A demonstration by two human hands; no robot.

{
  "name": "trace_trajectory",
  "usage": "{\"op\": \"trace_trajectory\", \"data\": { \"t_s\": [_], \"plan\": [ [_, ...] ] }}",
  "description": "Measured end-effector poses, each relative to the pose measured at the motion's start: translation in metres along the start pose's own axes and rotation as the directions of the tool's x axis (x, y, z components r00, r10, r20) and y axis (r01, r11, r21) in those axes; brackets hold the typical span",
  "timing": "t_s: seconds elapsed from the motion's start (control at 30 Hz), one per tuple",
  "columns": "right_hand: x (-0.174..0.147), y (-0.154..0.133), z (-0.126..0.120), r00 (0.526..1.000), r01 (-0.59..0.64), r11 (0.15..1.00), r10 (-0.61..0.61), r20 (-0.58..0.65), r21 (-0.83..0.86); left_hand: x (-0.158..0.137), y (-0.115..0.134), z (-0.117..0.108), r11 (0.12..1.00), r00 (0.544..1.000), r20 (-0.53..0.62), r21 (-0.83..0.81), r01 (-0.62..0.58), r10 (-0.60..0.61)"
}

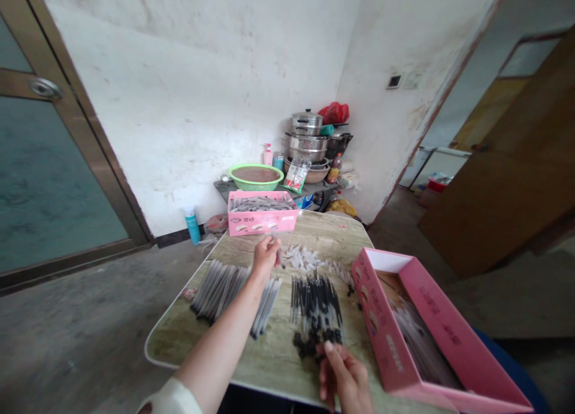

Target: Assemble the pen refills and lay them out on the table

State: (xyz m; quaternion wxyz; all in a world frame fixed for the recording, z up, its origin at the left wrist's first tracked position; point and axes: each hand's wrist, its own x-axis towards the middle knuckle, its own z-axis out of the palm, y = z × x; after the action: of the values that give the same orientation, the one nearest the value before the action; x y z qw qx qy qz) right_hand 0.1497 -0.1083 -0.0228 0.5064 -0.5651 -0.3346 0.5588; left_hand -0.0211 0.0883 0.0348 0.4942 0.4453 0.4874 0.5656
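My left hand [266,253] reaches out over the table [274,354] and is closed on a thin pen part, just in front of a pink box [262,221] full of grey pens. Below it lies a spread of clear pen barrels [222,288]. My right hand [344,378] rests at the near edge with its fingers on a heap of small black caps [309,342]. Just beyond those caps is a bundle of black refills [315,300]. A scatter of small clear pieces [309,259] lies in the middle of the table.
A larger open pink box [431,336] stands at the table's right edge. Behind the table a low shelf carries a green basin [256,177] and stacked steel pots [308,135]. A glass door [45,180] is on the left, a wooden door [507,198] on the right.
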Motion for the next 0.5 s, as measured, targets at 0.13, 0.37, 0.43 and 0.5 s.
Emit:
{"op": "trace_trajectory", "data": {
  "t_s": [0.13,0.37,0.43,0.5],
  "plan": [
    [-0.003,0.008,-0.01,0.999,0.01,0.999,-0.011,-0.037,-0.032,0.027,0.004,-0.013,0.993,1.0,0.018,0.114,-0.007,0.005],
    [-0.002,-0.008,-0.017,0.997,0.063,0.996,-0.065,-0.031,-0.07,-0.028,-0.025,-0.01,0.93,0.981,0.193,0.364,-0.053,-0.02],
    [-0.001,-0.015,-0.022,0.99,0.123,0.981,-0.133,-0.054,-0.152,-0.04,-0.028,-0.021,0.862,0.982,0.186,0.494,-0.117,0.026],
    [0.002,-0.019,-0.029,0.969,0.189,0.93,-0.228,-0.092,-0.315,-0.046,-0.028,-0.036,0.64,0.98,0.177,0.744,-0.192,0.088]
  ]
}}
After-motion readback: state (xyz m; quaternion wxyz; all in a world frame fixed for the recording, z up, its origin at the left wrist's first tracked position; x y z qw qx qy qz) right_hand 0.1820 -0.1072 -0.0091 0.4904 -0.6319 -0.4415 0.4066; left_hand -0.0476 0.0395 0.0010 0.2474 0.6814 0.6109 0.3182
